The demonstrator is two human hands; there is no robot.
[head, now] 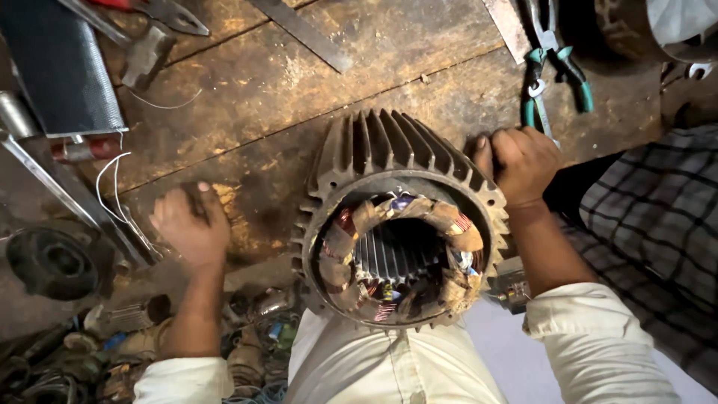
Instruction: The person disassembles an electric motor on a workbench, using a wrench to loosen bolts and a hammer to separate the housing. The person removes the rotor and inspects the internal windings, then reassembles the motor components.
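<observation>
Finned motor stator (396,217) stands on end mid-desk, right hand (521,163) gripping its far-right rim, left hand (188,224) loosely curled on the wooden desk (299,112) to its left; one-handed hold, housing could tip and crush copper windings (359,288).

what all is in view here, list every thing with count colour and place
motor stator housing: one, dark finned metal, centre, open end up
copper windings: one ring, copper and tan, inside the housing
pliers: one pair, teal handles, top right on the wooden bench
metal strip: one, grey, top centre
round black part: one, black, left edge
white wire: one, white, left
checked cloth: one, dark check, right
small parts pile: many, mixed, bottom left
left hand: flat on the bench
right hand: gripping the housing's right rim
</observation>
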